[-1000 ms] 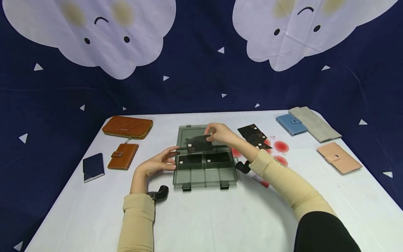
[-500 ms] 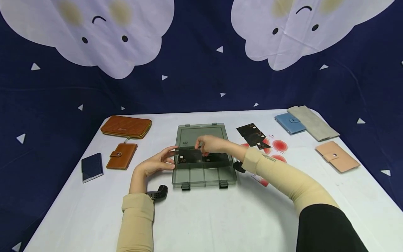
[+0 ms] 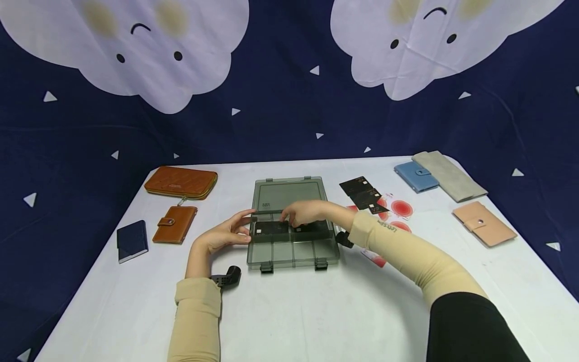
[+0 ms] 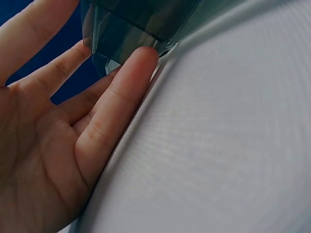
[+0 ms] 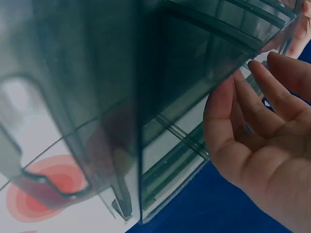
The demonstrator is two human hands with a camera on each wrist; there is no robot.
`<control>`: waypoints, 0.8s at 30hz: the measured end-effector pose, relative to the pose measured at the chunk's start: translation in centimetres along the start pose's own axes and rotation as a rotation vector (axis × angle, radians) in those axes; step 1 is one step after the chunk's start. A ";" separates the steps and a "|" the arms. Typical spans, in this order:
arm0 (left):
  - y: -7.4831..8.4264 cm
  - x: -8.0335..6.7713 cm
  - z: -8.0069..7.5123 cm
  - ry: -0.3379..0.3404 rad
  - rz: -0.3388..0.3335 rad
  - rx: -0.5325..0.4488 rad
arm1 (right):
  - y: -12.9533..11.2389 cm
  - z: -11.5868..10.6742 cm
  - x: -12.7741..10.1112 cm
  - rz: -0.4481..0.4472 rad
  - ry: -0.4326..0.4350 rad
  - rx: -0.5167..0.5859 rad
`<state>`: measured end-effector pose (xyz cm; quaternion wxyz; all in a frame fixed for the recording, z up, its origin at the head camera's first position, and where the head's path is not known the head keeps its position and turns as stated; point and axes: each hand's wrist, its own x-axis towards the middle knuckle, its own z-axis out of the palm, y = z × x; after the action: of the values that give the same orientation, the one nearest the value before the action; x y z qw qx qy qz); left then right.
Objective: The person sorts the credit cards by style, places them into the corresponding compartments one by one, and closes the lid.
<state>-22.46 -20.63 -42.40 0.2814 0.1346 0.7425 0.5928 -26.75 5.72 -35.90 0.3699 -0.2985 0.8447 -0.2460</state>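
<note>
An open smoky-grey plastic organiser box (image 3: 293, 251) lies at the table's centre, its lid (image 3: 289, 193) folded flat behind it. Black cards (image 3: 271, 229) lie in its back-row compartments. My right hand (image 3: 304, 213) reaches over that row, fingertips down on the black cards; in the right wrist view the right hand (image 5: 262, 145) shows relaxed fingers with nothing in the palm, beside the box wall (image 5: 146, 97). My left hand (image 3: 228, 232) rests against the box's left edge. Up close, the left hand's fingers (image 4: 121, 92) lie straight and touch the box corner (image 4: 131, 29).
On the left lie a brown zip wallet (image 3: 182, 182), a small brown wallet (image 3: 175, 223) and a navy wallet (image 3: 132, 240). At the right are loose black cards (image 3: 364, 193), red-circle cards (image 3: 402, 208), and blue (image 3: 418, 177), grey (image 3: 450, 176) and pink (image 3: 484, 223) wallets.
My right hand carried a black VIP card down from above the lid into the box's back row, and the card now lies there. The left hand has stayed at the box's edge.
</note>
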 end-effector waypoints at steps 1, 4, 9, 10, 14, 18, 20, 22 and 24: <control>0.0 0.0 0.0 0.000 0.000 0.001 | -0.1 -0.1 -0.2 -0.001 0.001 0.005; -0.1 0.0 0.0 -0.001 -0.001 0.003 | 0.0 -0.8 -1.1 -0.021 0.043 0.028; -0.2 0.0 0.0 -0.005 0.015 0.021 | 2.0 -3.1 -2.8 -0.043 0.233 0.093; -0.1 0.0 0.0 -0.004 0.012 0.020 | 2.7 -3.6 -3.1 -0.038 0.276 0.110; -0.1 0.0 0.0 -0.010 0.012 0.007 | 6.0 -5.3 -4.2 0.015 0.459 0.139; -0.1 0.1 0.0 -0.013 0.015 -0.002 | 9.6 -6.3 -4.8 0.116 0.582 0.110; -0.2 0.1 0.0 -0.015 0.016 -0.004 | 11.2 -6.7 -5.0 0.172 0.595 0.126; -0.2 0.1 -0.1 -0.018 0.018 -0.005 | 12.4 -6.9 -5.2 0.239 0.597 0.120; -0.2 0.1 -0.1 -0.019 0.020 -0.003 | 13.1 -6.9 -5.3 0.315 0.603 0.095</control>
<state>-22.55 -20.77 -42.60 0.2826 0.1471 0.7374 0.5956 -33.38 19.91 -37.49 0.1505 -0.0609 0.9393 -0.3021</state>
